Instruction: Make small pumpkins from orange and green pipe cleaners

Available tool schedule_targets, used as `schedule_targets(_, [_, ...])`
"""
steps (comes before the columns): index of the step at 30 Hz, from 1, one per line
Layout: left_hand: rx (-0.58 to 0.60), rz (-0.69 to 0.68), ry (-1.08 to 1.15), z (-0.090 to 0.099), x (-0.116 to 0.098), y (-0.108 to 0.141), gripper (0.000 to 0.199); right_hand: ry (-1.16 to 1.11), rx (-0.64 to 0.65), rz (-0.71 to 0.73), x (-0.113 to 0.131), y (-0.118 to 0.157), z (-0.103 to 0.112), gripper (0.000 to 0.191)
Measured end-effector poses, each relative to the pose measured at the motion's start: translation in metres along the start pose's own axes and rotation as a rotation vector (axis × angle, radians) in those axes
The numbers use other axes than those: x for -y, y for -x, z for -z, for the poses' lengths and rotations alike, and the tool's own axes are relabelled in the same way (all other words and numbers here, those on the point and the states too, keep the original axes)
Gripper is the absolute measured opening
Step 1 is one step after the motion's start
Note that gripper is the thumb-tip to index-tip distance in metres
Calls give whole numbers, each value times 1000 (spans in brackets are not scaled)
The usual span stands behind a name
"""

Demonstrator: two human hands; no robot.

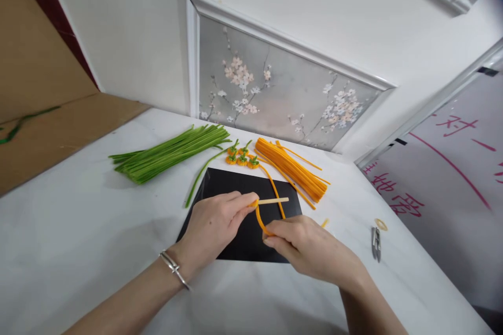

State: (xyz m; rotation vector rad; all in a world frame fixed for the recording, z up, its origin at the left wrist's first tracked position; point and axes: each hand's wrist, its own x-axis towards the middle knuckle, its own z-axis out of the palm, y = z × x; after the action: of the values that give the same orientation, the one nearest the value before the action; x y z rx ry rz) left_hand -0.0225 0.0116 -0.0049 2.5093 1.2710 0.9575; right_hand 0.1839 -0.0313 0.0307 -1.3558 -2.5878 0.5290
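Observation:
Over a black mat [243,246], my left hand [220,220] pinches a thin wooden stick [275,200] at the end where an orange pipe cleaner [259,219] is wound round it. The stick's free end points right. My right hand [310,246] is closed on the loose length of that same pipe cleaner, which curves down from the stick. Behind the mat sit several small orange pieces with green tops [242,159], like tiny pumpkins or persimmons. Another orange pipe cleaner [274,183] lies across the mat, partly hidden by my right hand.
A bundle of green pipe cleaners [173,154] lies at the back left, with a single green one [200,178] beside the mat. Orange pipe cleaners [294,170] are bundled at the back right. Small metal snips [376,244] and a yellowish ring [381,224] lie at the right.

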Motion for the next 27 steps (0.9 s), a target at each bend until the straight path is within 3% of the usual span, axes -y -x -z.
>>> schedule_targets(6, [99, -38, -92, -2, 1, -3, 20, 125, -137, 41, 4, 5, 6, 25])
schedule_targets(11, [179, -159, -194, -5, 2, -3, 19, 62, -318, 55, 1, 3, 8, 24])
schedule_targets(16, [256, -193, -146, -2, -5, -1, 14, 0, -445, 44, -5, 2, 10, 20])
schedule_targets(19, [246, -206, -107, 1, -8, -1, 5, -29, -490, 24, -8, 0, 12, 19])
schedule_targets(27, [226, -218, -93, -1, -7, -2, 19, -116, -507, -11, -19, -7, 14, 18])
